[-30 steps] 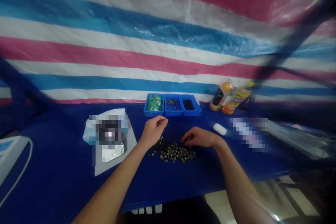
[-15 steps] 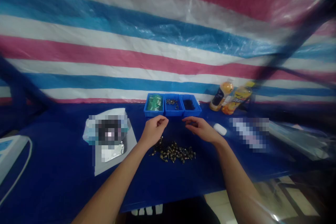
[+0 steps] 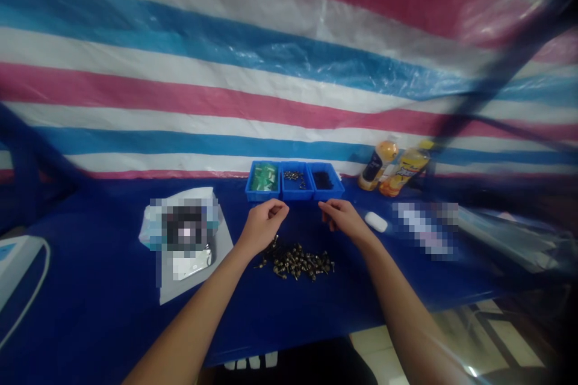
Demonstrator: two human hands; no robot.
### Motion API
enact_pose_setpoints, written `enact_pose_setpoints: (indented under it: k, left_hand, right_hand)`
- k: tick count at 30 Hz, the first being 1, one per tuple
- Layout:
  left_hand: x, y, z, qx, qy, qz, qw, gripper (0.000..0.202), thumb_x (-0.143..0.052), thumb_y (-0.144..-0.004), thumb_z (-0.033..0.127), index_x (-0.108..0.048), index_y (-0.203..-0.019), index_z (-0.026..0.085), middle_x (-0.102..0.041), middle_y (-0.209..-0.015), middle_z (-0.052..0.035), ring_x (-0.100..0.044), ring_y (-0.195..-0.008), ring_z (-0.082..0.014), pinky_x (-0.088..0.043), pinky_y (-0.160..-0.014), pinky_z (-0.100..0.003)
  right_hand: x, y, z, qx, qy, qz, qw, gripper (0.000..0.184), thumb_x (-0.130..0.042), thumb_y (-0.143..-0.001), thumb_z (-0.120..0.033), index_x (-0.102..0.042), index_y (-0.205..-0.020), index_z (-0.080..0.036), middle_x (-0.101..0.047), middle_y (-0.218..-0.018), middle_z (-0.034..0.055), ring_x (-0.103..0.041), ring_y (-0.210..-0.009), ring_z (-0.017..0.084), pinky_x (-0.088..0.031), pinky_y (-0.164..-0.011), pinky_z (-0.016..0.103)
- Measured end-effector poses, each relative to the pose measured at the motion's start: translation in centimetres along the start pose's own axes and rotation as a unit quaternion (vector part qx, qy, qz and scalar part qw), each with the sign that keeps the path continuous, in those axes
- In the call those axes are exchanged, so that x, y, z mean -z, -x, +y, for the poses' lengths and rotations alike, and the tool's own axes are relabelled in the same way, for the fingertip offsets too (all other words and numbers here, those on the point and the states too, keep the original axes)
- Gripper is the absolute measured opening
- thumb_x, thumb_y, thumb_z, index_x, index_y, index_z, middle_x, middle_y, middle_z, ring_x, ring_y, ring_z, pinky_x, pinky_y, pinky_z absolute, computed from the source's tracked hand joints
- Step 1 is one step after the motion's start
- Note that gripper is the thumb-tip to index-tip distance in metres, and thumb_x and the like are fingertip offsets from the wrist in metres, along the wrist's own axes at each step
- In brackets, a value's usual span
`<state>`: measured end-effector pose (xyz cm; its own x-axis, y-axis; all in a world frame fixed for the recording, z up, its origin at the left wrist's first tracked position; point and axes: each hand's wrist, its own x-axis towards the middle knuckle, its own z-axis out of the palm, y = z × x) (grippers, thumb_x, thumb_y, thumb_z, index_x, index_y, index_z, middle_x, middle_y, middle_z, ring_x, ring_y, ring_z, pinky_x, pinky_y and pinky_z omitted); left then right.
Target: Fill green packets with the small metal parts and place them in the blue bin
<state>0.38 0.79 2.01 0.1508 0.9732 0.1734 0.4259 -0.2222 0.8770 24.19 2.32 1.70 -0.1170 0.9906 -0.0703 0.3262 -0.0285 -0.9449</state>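
My left hand [image 3: 265,222] is closed in a pinch in front of the left blue bin; whatever its fingertips hold is too small to make out. Across a short gap, my right hand [image 3: 343,216] has thumb and index finger pressed together, and I cannot see what lies between them. Below and between both hands, a loose pile of small brass-coloured metal parts [image 3: 300,261] covers part of the blue table. Behind the hands stand three joined blue bins: one with green pieces [image 3: 265,177], one with small metal bits [image 3: 294,177], one with dark small pieces [image 3: 323,180].
A white oval case [image 3: 376,222] lies right of my right hand. Two drink bottles, one dark-labelled [image 3: 378,165] and one yellow-labelled [image 3: 405,169], stand at the back right. On the left are a white sheet [image 3: 174,292] with a blurred bundle and a white device [image 3: 18,258] with a cable.
My right hand's fingers, looser and more spread before, have come together into a pinch. The left hand keeps its pinch in nearly the same spot. The view has shifted slightly.
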Motion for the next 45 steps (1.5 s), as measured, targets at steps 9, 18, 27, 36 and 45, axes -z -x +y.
enact_pose_setpoints:
  k: [9, 18, 27, 36, 45]
  left_hand:
    - [0.0, 0.0, -0.1, 0.000, -0.008, -0.004, 1.000, 0.027, -0.051, -0.088, 0.044, -0.066, -0.088, 0.021, -0.065, -0.078, -0.0006, -0.059, -0.072, -0.0168, -0.042, -0.069, -0.028]
    - [0.0, -0.1, 0.0, 0.002, -0.014, 0.000, 1.000, 0.027, -0.051, -0.088, 0.045, -0.066, -0.086, 0.022, -0.066, -0.078, 0.0005, -0.059, -0.073, -0.0164, -0.042, -0.069, -0.027]
    - [0.0, 0.1, 0.2, -0.004, -0.010, 0.002, 1.000, 0.026, -0.051, -0.088, 0.041, -0.066, -0.086, 0.020, -0.066, -0.078, -0.0003, -0.059, -0.071, -0.0161, -0.042, -0.068, -0.027]
    - [-0.1, 0.1, 0.1, -0.013, -0.016, 0.003, 1.000, 0.027, -0.050, -0.087, 0.041, -0.067, -0.086, 0.020, -0.067, -0.077, -0.0010, -0.059, -0.071, -0.0168, -0.042, -0.069, -0.028]
    - [-0.3, 0.0, -0.3, -0.007, -0.018, 0.001, 1.000, 0.025, -0.051, -0.088, 0.040, -0.067, -0.086, 0.020, -0.066, -0.076, 0.0005, -0.059, -0.070, -0.0156, -0.042, -0.067, -0.027]
  right_hand:
    - [0.9, -0.8, 0.5, 0.097, -0.092, 0.137, 0.981, 0.048, -0.068, -0.076, -0.044, -0.055, -0.115, -0.019, -0.060, -0.066, -0.0040, -0.041, -0.041, 0.007, -0.031, -0.041, 0.021]
    - [2.5, 0.2, 0.9, 0.084, 0.153, -0.072, 0.982, 0.025, -0.064, -0.079, -0.035, -0.070, -0.095, -0.017, -0.058, -0.064, -0.0020, -0.049, -0.058, 0.012, -0.037, -0.056, 0.024]
    - [1.5, 1.8, -0.5, 0.091, 0.211, -0.291, 0.929, 0.027, -0.064, -0.081, -0.031, -0.074, -0.104, -0.021, -0.064, -0.080, 0.0014, -0.050, -0.062, 0.010, -0.038, -0.055, 0.022]
    - [0.3, 2.4, -1.4, 0.135, 0.200, -0.316, 0.918, 0.025, -0.070, -0.078, -0.038, -0.076, -0.099, -0.025, -0.058, -0.069, -0.0018, -0.048, -0.057, 0.010, -0.036, -0.051, 0.020]
    - [-0.3, 2.2, -1.2, 0.174, 0.197, -0.322, 0.910, 0.018, -0.067, -0.082, -0.031, -0.077, -0.095, -0.025, -0.068, -0.085, 0.0015, -0.060, -0.070, 0.013, -0.044, -0.061, 0.022]
